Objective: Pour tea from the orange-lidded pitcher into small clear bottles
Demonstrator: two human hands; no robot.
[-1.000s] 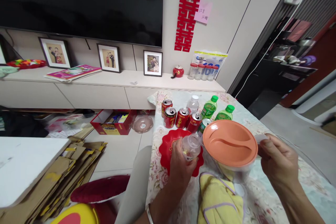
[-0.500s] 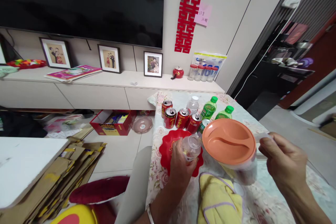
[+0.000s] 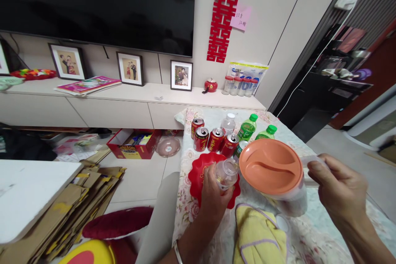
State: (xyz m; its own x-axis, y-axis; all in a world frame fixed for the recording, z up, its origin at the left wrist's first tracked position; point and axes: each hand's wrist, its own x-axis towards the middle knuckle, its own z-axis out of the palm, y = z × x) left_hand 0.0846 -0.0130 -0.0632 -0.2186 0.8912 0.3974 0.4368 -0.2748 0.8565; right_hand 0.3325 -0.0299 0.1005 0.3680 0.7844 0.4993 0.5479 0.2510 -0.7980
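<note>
My left hand [image 3: 213, 193] grips a small clear glass cup [image 3: 227, 173], held tilted over a red scalloped plate [image 3: 198, 175] on the table. My right hand [image 3: 335, 187] holds the handle of a clear pitcher with an orange lid [image 3: 270, 166], lifted and tipped toward the cup, its spout edge close to the cup's rim. A yellow cloth [image 3: 258, 233] lies on the floral tablecloth [image 3: 185, 202] just below the pitcher.
Behind the plate stand several red cans [image 3: 213, 138], a clear bottle [image 3: 229, 123] and two green bottles [image 3: 247, 126]. A low cabinet with framed photos [image 3: 181, 75] runs along the wall. Flattened cardboard [image 3: 77, 198] and a red box [image 3: 133, 143] lie on the floor left.
The pitcher has tipped slightly further and my right hand has shifted a little right and down. My left hand and the cup have barely moved.
</note>
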